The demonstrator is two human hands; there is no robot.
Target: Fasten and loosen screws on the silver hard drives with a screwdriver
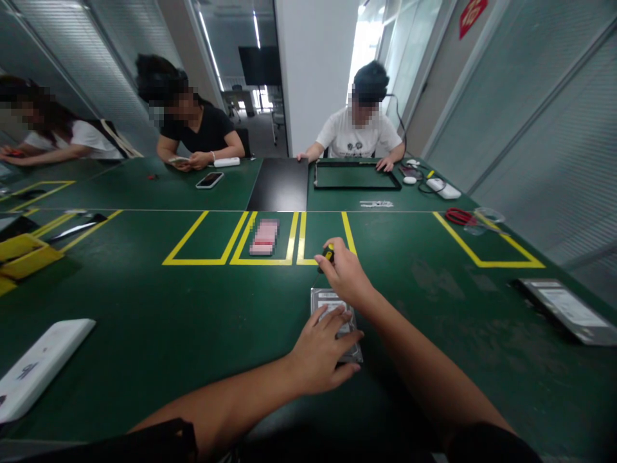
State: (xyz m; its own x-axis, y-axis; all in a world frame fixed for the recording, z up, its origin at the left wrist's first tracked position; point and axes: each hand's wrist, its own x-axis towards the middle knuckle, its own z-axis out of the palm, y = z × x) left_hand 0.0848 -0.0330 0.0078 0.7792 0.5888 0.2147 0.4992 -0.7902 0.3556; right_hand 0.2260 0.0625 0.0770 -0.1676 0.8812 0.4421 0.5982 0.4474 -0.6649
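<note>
Hard drive lies flat on the green table right in front of you, its long axis running away from you with the far end leaning slightly left; your left hand is the nearer one, laid across the drive from its left side, fingers spread apart over the top rather than clamped around it; your right hand is raised by the far end, its fingers closed together on the black and yellow handle of a screwdriver; the relation that matters is shaft to corner: the drive lies below that grip and on your side of it, and the thin shaft slants down towards the drive's far left corner; whether the tip touches the drive or stops just short, you cannot tell from here; a second drive lies well apart to your right, and a white case lies to your left.
</note>
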